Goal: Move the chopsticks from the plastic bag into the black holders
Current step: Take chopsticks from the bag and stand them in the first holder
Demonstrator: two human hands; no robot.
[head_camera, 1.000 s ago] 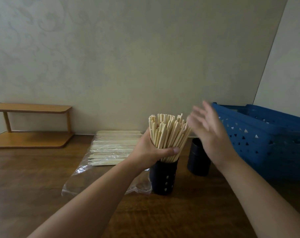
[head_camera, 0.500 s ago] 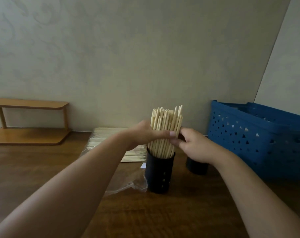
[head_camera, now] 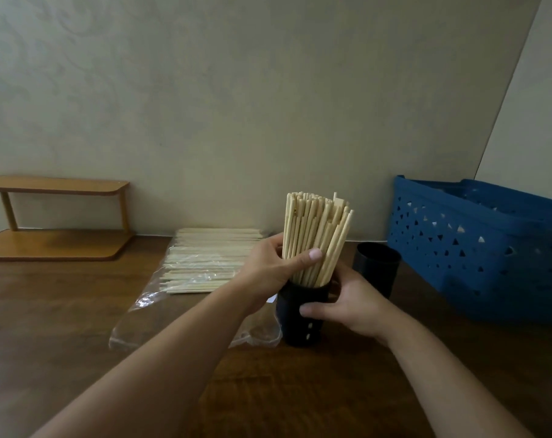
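Observation:
A thick bundle of pale wooden chopsticks (head_camera: pixel 315 235) stands upright in a black perforated holder (head_camera: pixel 301 324) at the table's middle. My left hand (head_camera: pixel 274 270) grips the bundle just above the holder's rim, thumb across its front. My right hand (head_camera: pixel 350 301) wraps round the holder's upper right side, thumb on its front. A second black holder (head_camera: pixel 377 267) stands behind to the right; nothing shows above its rim. Further chopsticks (head_camera: pixel 211 257) lie flat in a clear plastic bag (head_camera: pixel 148 311) to the left.
A blue perforated plastic basket (head_camera: pixel 476 248) stands at the right against the wall. A small wooden two-tier shelf (head_camera: pixel 53 216) sits at the back left. The dark wooden table (head_camera: pixel 63 311) extends toward me.
My right hand came down from the air, first to the bundle, and now holds the holder. The left hand keeps its grip on the chopsticks, which stand straighter in the holder.

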